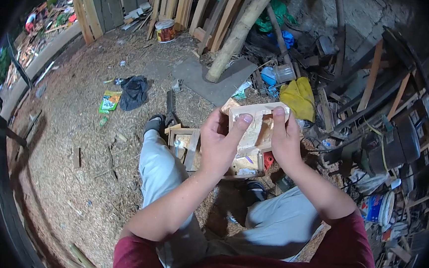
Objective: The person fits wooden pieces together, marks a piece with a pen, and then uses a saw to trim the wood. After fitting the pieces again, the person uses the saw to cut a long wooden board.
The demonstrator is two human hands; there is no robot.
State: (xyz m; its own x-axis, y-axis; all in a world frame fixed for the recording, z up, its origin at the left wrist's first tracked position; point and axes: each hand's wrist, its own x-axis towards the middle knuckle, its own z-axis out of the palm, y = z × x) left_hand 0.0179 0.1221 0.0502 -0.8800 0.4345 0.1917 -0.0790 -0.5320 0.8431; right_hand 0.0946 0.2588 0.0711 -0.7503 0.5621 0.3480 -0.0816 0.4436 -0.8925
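Note:
Both hands hold a pale, rectangular wooden piece (248,137) with a rough, carved-looking face and a darker hollow toward its right side. My left hand (221,142) grips its left side, thumb lying on the face. On the right side, my right hand (285,141) is closed round the edge with its thumb near the top corner. The fingers behind the piece are hidden. Below it on the ground are a wooden tray (262,166) with small items and a wooden frame (192,150) between my legs.
A saw-like tool (170,103) lies beyond my left foot. A black bag (133,93), a green packet (109,101) and a paint bucket (165,32) are farther off. A yellow cloth (298,99), a leaning log (240,35) and a motor-like machine (392,144) stand at the right.

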